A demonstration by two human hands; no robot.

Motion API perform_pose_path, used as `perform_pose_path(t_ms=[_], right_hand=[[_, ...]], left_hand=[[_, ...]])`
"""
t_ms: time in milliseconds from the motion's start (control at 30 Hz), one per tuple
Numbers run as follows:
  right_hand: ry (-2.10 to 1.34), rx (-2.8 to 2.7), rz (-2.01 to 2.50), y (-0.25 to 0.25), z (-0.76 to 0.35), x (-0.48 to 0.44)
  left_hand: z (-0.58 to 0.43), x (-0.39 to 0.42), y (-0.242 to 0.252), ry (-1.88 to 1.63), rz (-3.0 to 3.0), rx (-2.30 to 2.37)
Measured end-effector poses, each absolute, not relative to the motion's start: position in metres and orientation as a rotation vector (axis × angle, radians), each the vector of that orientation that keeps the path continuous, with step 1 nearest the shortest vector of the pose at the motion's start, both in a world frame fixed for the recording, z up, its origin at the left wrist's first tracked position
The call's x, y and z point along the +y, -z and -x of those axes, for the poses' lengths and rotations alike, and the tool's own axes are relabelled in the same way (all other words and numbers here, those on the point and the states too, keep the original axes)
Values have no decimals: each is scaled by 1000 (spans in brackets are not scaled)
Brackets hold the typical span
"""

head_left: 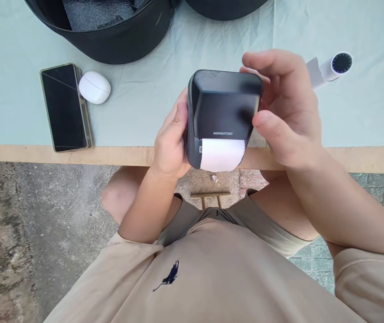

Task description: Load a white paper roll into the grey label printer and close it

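A black label printer (227,114) marked NIIMBOT is held up over the table's front edge. White label paper (224,154) sticks out of its slot toward me. My left hand (173,139) grips the printer's left side, thumb along the edge and the other fingers hidden beneath. On the opposite side, my right hand (286,103) has its thumb and fingers apart around the right edge. The thumb tip is close to the casing; whether it touches, I cannot tell. Behind that hand lies a white roll (333,67) with a dark end and a loose flap of paper.
A dark smartphone (66,107) lies on the left near the table's wooden edge (77,154), a white computer mouse (94,87) beside it. At the back stands an open black zippered case (121,42) with grey foam, next to another black case part (225,9). Pale cloth covers the table.
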State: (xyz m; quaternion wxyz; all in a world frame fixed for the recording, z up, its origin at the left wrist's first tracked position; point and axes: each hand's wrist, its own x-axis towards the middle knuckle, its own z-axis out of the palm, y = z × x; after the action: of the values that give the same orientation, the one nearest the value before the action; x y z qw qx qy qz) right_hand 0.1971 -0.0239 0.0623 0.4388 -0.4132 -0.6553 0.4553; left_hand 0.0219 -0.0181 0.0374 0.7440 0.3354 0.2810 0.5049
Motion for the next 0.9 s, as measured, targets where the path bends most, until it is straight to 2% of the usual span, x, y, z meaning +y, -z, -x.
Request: perform_pose_path(t_ms=[267,500,633,733,900], right_hand=[[-992,-1845,985,-66,-199,-24],[-517,-1693,1315,-97,-189,-22],[-575,-1606,1414,-119,-180,-19],[-604,-1581,1343,-116,-182,-18],[-403,-2055,1391,-98,-191,-15]], left_hand=[[-19,-17,-38,-1119,-728,607],[-23,-16,-44,-1078,-716,545],[-24,-17,-45,-1061,-714,545],[-24,-18,-46,-1057,-706,542],[-25,-18,-45,-1066,-732,582]])
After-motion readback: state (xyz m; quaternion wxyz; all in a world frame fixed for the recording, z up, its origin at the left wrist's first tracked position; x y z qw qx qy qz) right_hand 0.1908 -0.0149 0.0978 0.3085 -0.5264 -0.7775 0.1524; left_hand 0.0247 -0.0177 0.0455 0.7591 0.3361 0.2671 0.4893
